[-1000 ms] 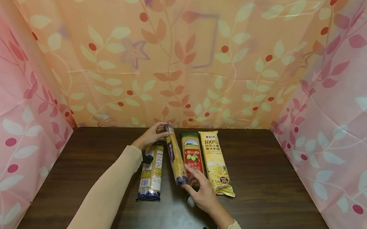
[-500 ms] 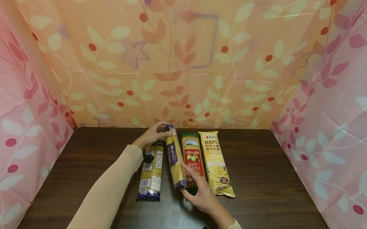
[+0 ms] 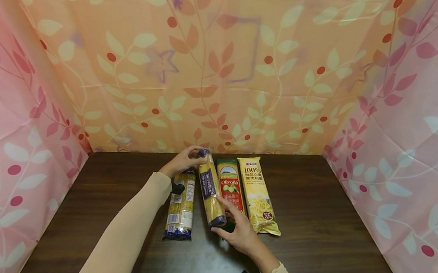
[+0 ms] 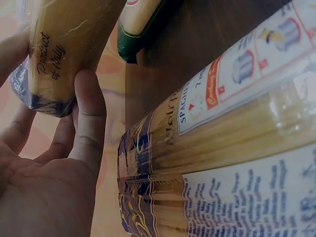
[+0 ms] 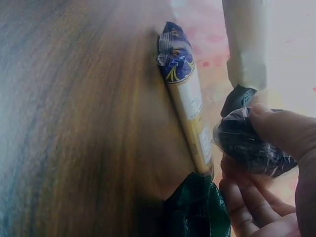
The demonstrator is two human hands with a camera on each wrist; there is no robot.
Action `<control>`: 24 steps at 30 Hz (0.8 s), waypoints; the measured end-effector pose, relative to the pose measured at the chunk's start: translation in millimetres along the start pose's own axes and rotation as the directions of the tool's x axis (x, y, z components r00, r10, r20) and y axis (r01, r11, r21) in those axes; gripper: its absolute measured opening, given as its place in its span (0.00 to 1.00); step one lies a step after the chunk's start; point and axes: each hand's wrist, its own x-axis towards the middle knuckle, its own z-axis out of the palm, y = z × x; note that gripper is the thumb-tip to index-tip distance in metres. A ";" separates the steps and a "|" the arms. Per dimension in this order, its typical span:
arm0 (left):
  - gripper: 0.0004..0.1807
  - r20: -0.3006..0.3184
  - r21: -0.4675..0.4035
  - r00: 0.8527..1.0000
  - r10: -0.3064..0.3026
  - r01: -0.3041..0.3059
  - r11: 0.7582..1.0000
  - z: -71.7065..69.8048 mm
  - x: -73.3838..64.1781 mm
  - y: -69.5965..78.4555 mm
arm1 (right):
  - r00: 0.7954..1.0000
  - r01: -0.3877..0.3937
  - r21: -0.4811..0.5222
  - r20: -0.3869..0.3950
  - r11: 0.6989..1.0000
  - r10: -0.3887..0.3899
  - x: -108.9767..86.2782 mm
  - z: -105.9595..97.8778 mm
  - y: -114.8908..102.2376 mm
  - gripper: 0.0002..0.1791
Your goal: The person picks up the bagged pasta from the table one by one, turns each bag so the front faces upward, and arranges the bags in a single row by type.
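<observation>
Pinching a purple-banded clear-plastic pasta packet [image 3: 208,187] by its ends, my left hand [image 3: 181,162] and right hand [image 3: 241,235] hold it above the brown wooden tabletop [image 3: 317,233]; blue-ended packet [image 3: 180,211], red-and-green packet [image 3: 231,182] and yellow packet [image 3: 257,195] lie flat, this one, I judge, not yet placed.

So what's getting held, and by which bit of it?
The purple-labelled pasta pack, by both ends: the left grip holds the far end, the right grip the near end.
</observation>
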 end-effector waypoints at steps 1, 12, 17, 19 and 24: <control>0.36 -0.002 0.004 1.000 0.002 -0.002 1.000 0.2 0.1 -0.2 | 1.000 -0.003 0.008 -0.004 1.000 0.003 0.2 0.3 0.2 0.50; 0.37 -0.064 -0.008 0.998 -0.019 0.019 1.000 2.8 0.0 0.0 | 0.997 -0.057 0.069 -0.043 0.996 0.060 0.1 1.8 -2.6 0.48; 0.35 -0.045 -0.028 0.999 -0.007 0.005 1.000 1.7 0.6 -0.8 | 0.995 -0.083 0.160 -0.042 0.984 0.091 0.7 1.9 -2.9 0.47; 0.34 -0.026 -0.044 1.000 0.005 -0.006 0.999 0.8 1.3 -2.6 | 0.994 -0.091 0.196 -0.040 0.976 0.100 0.9 1.9 -2.5 0.47; 0.30 0.005 -0.048 1.000 0.007 -0.007 0.999 -2.8 -1.1 -5.1 | 0.994 -0.093 0.225 -0.043 0.970 0.105 0.3 2.6 -1.5 0.47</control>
